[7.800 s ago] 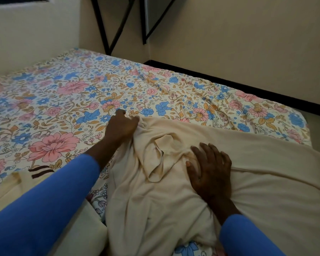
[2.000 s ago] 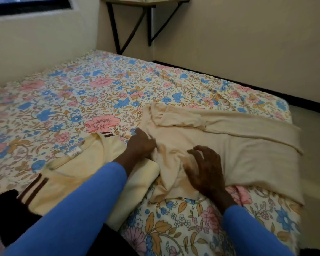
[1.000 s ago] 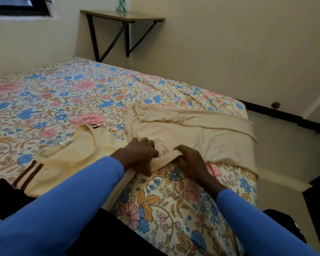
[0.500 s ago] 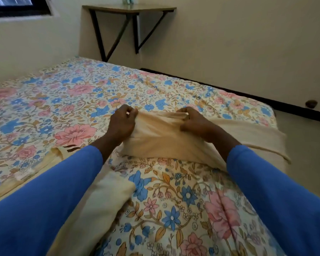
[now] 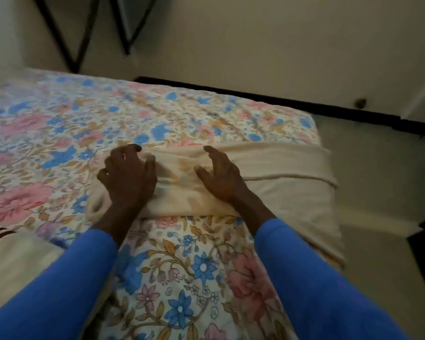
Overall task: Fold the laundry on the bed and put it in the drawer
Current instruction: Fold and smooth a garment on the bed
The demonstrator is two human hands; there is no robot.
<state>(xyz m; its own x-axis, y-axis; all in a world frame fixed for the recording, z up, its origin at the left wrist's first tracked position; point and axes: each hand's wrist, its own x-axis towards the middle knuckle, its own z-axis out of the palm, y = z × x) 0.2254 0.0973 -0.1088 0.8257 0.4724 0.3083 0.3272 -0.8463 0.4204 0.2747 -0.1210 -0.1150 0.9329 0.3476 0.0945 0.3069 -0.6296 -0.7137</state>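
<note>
- Floral-sheeted bed (image 5: 182,278) fills foreground; striped cream top (image 5: 15,256) lies near-left.
- Apart, palms down: left hand (image 5: 128,177), right hand (image 5: 221,177) press on cream garment (image 5: 285,173), gripping nothing.
- Garment judged light, soft, limp; take it at the folded corners. Plain folded band across the bed's right side, end draping over the edge.
- Black wall bracket (image 5: 84,33) beyond.

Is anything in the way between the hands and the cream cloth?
No. The left hand and the right hand both touch the cloth directly as it lies on the bed; nothing lies between. The drawer is not in view.
</note>
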